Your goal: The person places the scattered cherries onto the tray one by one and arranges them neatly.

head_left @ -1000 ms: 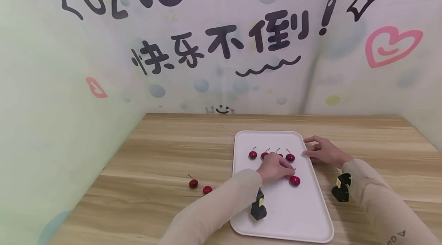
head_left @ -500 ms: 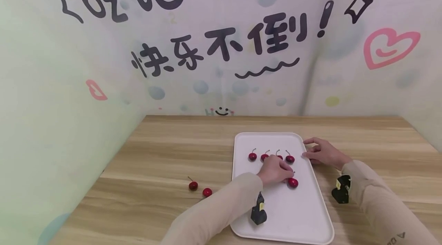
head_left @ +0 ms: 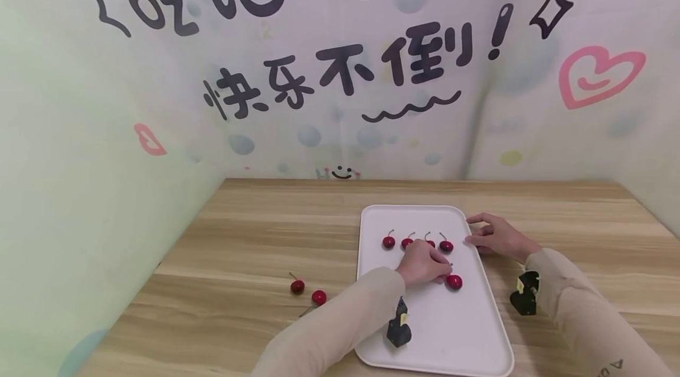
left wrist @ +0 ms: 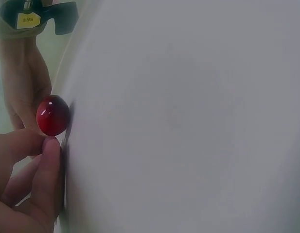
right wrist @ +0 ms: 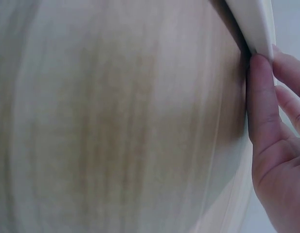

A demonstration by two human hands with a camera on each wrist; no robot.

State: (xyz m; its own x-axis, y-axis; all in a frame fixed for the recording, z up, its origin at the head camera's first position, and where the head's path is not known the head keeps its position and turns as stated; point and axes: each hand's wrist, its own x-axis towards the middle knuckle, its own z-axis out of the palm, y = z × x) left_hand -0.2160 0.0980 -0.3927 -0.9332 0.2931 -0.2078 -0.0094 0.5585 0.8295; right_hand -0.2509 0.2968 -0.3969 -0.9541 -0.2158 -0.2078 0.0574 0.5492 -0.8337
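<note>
My left hand (head_left: 423, 263) is over the middle of a white tray (head_left: 435, 330). Its thumb and fingertip pinch a red cherry (head_left: 454, 282) at the stem end; the left wrist view shows this cherry (left wrist: 53, 115) at the fingertips. Behind that hand, several cherries stand in a row with stems pointing up, among them a leftmost cherry (head_left: 389, 242) and a rightmost cherry (head_left: 446, 245). The hand partly hides the middle ones. My right hand (head_left: 502, 238) holds the tray's right rim between thumb and fingers, and the rim (right wrist: 254, 24) shows between them in the right wrist view.
Left of the tray, a cherry (head_left: 297, 287) and another cherry (head_left: 319, 297) lie on the wooden table (head_left: 228, 259); the left sleeve passes close to the second. A printed cloth (head_left: 340, 129) hangs behind the table. Each wrist wears a black camera mount (head_left: 399, 330).
The pinched cherry shifts slightly left, then back right, staying close to the tray surface. Both hands otherwise keep almost the same place. The whole head view drifts slightly downward.
</note>
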